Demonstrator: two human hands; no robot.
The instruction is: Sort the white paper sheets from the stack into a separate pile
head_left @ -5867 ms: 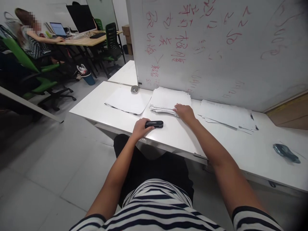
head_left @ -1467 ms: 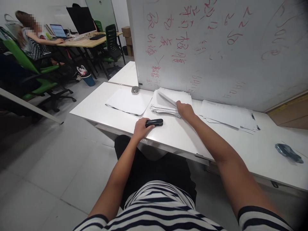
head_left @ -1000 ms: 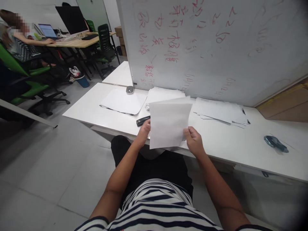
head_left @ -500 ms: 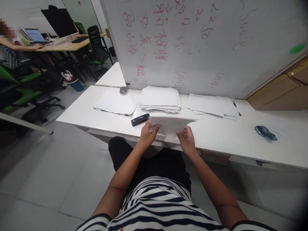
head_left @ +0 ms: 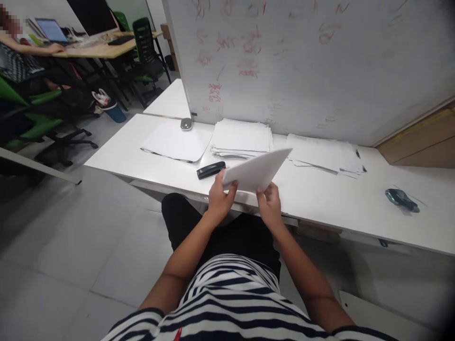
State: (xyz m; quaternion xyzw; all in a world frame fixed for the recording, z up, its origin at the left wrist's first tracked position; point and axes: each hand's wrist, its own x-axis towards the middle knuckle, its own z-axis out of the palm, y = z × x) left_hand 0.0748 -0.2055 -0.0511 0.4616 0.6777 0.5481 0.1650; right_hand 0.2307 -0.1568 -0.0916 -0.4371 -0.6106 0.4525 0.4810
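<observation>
White sheets of paper are held up in front of me, tilted with the right end higher, above the desk's front edge. My left hand is closed on their left end, thumb on the near side. At the lower right edge, my right hand pinches them between thumb and fingers. How many sheets there are I cannot tell. A black stapler lies on the desk just beyond my left hand. Behind the held paper is a thick stack of paper.
On the white desk lie papers at left, a spread pile at right, a computer mouse and a dark tape dispenser-like object. A whiteboard stands behind. Cardboard boxes are at right. A person sits far left.
The held paper has turned from nearly level to slanting, its right end raised. My right hand has moved slightly left along its lower edge. The camera view has shifted a little.
</observation>
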